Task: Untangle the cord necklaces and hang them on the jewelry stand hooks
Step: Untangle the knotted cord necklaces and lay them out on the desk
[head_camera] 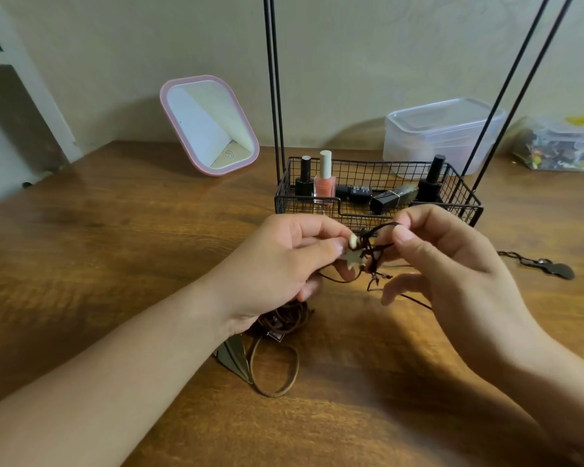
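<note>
Cord necklaces (371,254) hang knotted between my hands just in front of the wire basket (459,200): my left grip (284,261) is pinched on a star pendant (353,259), my right grip (452,261) on a loop. More cords (280,335) lie coiled beneath my left wrist; open counter (115,257) spreads left.

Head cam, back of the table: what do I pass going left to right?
Pink-framed mirror → black wire basket of the jewelry stand, holding nail polish bottles → clear lidded plastic container → clear bag of small colourful items.
</note>
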Tool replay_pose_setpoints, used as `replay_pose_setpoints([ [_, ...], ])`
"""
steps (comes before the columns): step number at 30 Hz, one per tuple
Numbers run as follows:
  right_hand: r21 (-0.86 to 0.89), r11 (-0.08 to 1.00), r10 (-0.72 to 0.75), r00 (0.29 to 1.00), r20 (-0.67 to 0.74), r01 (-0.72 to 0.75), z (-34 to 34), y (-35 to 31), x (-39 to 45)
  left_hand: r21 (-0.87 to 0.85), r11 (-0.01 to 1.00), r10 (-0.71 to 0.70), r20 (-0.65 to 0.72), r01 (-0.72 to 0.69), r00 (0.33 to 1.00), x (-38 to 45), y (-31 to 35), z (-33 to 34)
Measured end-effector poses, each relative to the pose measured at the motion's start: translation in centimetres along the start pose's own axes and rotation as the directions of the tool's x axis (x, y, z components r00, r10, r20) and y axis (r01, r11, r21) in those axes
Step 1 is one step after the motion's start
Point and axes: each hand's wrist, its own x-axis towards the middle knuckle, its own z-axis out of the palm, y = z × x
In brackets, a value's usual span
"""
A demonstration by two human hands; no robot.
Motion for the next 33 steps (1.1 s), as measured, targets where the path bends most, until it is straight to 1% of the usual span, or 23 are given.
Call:
replay_pose_setpoints([
  [2,0.042,0.995,0.089,0.996,-0.030,-0.088,-0.1,0.0,0.3,-0.010,1.000,0.009,0.095,-0.008,0.995,-0.1,0.1,-0.1],
  [4,0.075,0.981,0.183,0.982,-0.054,-0.179,-0.2,0.2,0.5,-0.100,0.995,0.012,0.193,0.007,0.981,-0.3,0.4,-0.3],
  [6,0.154,0.960,0.245,0.968,-0.062,-0.234,-0.5,0.3,0.6,-0.141,0.990,0.034,0.255,0.003,0.966,-0.3,0.5,-0.6],
  [8,0.199,0.955,0.237,0.969,-0.065,-0.220,-0.6,0.0,0.7,-0.158,0.988,0.043,0.256,-0.002,0.966,-0.4,0.4,-0.8],
  [10,0.207,0.966,0.179,0.980,-0.090,-0.157,-0.7,-0.3,0.6,-0.150,0.989,0.038,0.194,-0.009,0.980,-0.3,0.4,-0.8],
  [11,0.168,0.979,0.132,0.985,-0.108,-0.113,-0.8,-0.4,0.5,-0.108,0.994,0.050,0.146,-0.035,0.988,-0.2,0.3,-0.8],
  [13,0.073,0.996,0.055,0.994,-0.099,-0.048,-0.9,-0.7,0.3,0.059,0.991,0.114,0.065,-0.118,0.991,-0.1,0.1,-0.6],
  [15,0.072,0.997,0.041,0.997,-0.063,-0.036,-0.8,-0.7,0.1,0.264,0.943,0.193,0.064,-0.203,0.979,-0.1,0.0,-0.3],
  [16,0.084,0.996,0.044,0.998,-0.046,-0.040,-0.8,-0.8,0.1,0.315,0.920,0.220,0.083,-0.235,0.972,-0.1,0.0,-0.2],
  [17,0.090,0.995,0.052,0.998,-0.034,-0.049,-0.7,-0.8,0.1,0.316,0.915,0.234,0.094,-0.252,0.968,-0.1,0.0,-0.1],
  [20,0.111,0.991,0.079,0.997,0.001,-0.079,-0.9,-0.9,0.1,0.232,0.937,0.247,0.087,-0.261,0.965,-0.1,0.1,-0.4],
  [23,0.074,0.995,0.063,0.998,0.020,-0.065,-1.3,-1.0,0.4,0.168,0.951,0.253,0.064,-0.261,0.965,-0.1,0.2,-1.2],
  [25,0.000,1.000,0.020,1.000,0.011,-0.020,-1.6,-1.3,0.4,0.132,0.959,0.245,0.057,-0.251,0.968,-0.1,0.5,-1.6],
  [27,-0.137,0.989,-0.052,0.999,-0.002,0.051,-1.8,-1.7,0.4,0.073,0.970,0.226,0.074,-0.231,0.971,-0.2,0.8,-1.8],
  [30,-0.370,0.918,-0.138,0.990,0.035,0.141,-2.0,-1.9,0.5,-0.069,0.983,0.178,0.106,-0.171,0.978,-0.2,1.0,-2.1],
  [32,-0.401,0.901,-0.167,0.985,0.035,0.167,-2.4,-1.6,0.7,-0.167,0.981,0.111,0.098,-0.094,0.989,-0.4,1.0,-2.3],
  [33,-0.388,0.905,-0.177,0.984,0.032,0.175,-2.6,-1.4,0.8,-0.167,0.983,0.088,0.099,-0.071,0.991,-0.4,1.1,-2.4],
])
